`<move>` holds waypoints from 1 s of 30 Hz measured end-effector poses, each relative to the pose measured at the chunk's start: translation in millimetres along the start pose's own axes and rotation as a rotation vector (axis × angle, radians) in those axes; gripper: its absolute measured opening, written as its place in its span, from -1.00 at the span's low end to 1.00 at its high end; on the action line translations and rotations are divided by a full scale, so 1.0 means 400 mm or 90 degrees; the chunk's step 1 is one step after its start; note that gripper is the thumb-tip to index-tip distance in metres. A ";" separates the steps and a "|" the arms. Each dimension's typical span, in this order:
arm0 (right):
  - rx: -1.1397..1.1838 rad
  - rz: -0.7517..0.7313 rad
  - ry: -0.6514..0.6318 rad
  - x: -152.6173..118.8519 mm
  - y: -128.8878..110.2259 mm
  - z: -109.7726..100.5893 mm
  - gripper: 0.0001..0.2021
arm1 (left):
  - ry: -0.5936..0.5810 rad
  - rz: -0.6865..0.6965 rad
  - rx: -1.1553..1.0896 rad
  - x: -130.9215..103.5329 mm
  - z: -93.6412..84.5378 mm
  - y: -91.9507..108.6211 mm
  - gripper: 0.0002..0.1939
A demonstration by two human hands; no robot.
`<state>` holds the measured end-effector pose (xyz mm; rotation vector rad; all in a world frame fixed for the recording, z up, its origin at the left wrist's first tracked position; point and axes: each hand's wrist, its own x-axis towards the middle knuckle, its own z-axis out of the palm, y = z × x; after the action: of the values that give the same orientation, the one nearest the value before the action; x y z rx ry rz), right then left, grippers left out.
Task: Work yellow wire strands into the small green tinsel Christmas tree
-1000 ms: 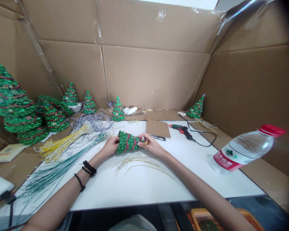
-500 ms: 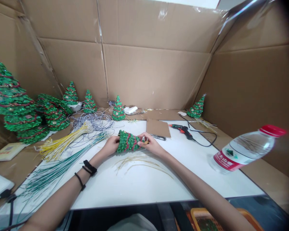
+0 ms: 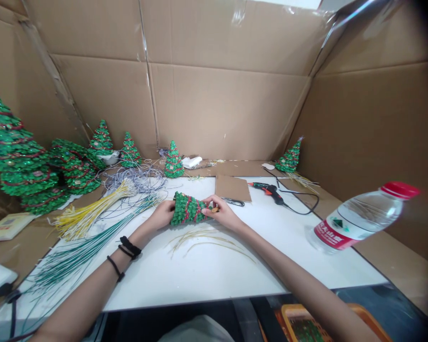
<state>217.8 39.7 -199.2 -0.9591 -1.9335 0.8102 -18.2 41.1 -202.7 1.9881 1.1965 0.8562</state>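
A small green tree with red garland (image 3: 188,209) lies on its side between my hands, above the white board (image 3: 214,280). My left hand (image 3: 163,213) grips its wide base, the fingertips hidden behind the base. At the narrow top, my right hand (image 3: 221,212) has its thumb and fingers closed around the tip, where something small and orange-brown shows. Pale yellow strands (image 3: 207,241) lie on the board just below the tree.
Yellow-white (image 3: 89,213) and green strand bundles (image 3: 89,251) lie left, near tangled wire (image 3: 139,178). Finished trees (image 3: 173,160) stand behind. A cardboard square (image 3: 233,188), black cutter (image 3: 233,202), glue gun (image 3: 271,190) and water bottle (image 3: 364,218) are right; an orange basket (image 3: 288,311) sits below.
The whole view has shifted slightly. Both hands keep their hold on the tree, which shows barely any turn.
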 end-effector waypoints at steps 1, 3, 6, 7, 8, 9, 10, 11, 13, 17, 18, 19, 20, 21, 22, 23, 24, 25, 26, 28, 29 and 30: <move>0.000 0.002 0.001 0.000 0.000 0.000 -0.79 | -0.012 0.007 0.007 0.000 -0.004 0.007 -0.82; 0.004 0.004 0.001 0.000 0.001 0.001 -0.79 | -0.039 0.022 0.002 0.001 -0.011 0.022 -0.82; 0.012 0.001 0.006 0.001 0.003 0.002 -0.79 | -0.078 0.031 -0.038 0.003 -0.016 0.035 -0.82; 0.013 0.000 0.007 0.002 0.004 0.002 -0.78 | -0.087 0.030 -0.051 0.004 -0.016 0.036 -0.82; 0.014 -0.001 0.008 0.002 0.005 0.003 -0.78 | -0.090 0.029 -0.061 0.005 -0.016 0.036 -0.82; 0.015 -0.001 0.008 0.003 0.005 0.003 -0.77 | -0.089 0.028 -0.066 0.006 -0.015 0.034 -0.82; 0.016 -0.001 0.006 0.003 0.005 0.003 -0.77 | -0.086 0.028 -0.069 0.007 -0.014 0.032 -0.82; 0.018 0.000 0.004 0.004 0.005 0.002 -0.76 | -0.083 0.028 -0.069 0.007 -0.013 0.030 -0.82; 0.020 0.004 0.001 0.004 0.005 0.002 -0.76 | -0.076 0.028 -0.063 0.007 -0.010 0.028 -0.81; 0.020 0.008 -0.001 0.004 0.005 0.003 -0.75 | -0.055 0.021 -0.047 0.004 -0.007 0.030 -0.81; 0.022 0.008 -0.001 0.004 0.005 0.003 -0.75 | -0.049 0.020 -0.046 0.003 -0.007 0.031 -0.80; 0.025 0.008 -0.002 0.004 0.005 0.003 -0.74 | -0.045 0.019 -0.046 0.003 -0.007 0.032 -0.80; 0.028 0.009 -0.004 0.004 0.005 0.002 -0.74 | -0.043 0.019 -0.047 0.002 -0.006 0.032 -0.81; 0.030 0.012 -0.007 0.004 0.005 0.001 -0.74 | -0.044 0.019 -0.049 0.002 -0.006 0.032 -0.81; 0.033 0.017 -0.011 0.004 0.006 0.000 -0.74 | -0.049 0.019 -0.051 0.003 -0.006 0.031 -0.81; 0.036 0.021 -0.016 0.005 0.007 -0.001 -0.73 | -0.054 0.018 -0.055 0.003 -0.006 0.030 -0.81; 0.039 0.025 -0.021 0.005 0.008 -0.002 -0.71 | -0.060 0.016 -0.061 0.004 -0.005 0.029 -0.82; 0.041 0.028 -0.026 0.006 0.008 -0.004 -0.71 | -0.065 0.013 -0.069 0.005 -0.005 0.028 -0.82; 0.041 0.030 -0.031 0.006 0.009 -0.005 -0.70 | -0.070 0.010 -0.080 0.005 -0.004 0.027 -0.82; 0.036 0.030 -0.036 0.006 0.007 -0.007 -0.71 | -0.080 0.003 -0.107 0.005 -0.005 0.026 -0.83; 0.031 0.028 -0.036 0.006 0.006 -0.008 -0.72 | -0.083 -0.002 -0.118 0.004 -0.007 0.025 -0.83; 0.026 0.024 -0.035 0.005 0.004 -0.008 -0.73 | -0.080 -0.012 -0.123 0.002 -0.011 0.023 -0.83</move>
<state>220.2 42.7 -198.2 -0.9606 -1.9434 0.9036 -16.9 39.2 -192.7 1.8429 1.0196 0.7937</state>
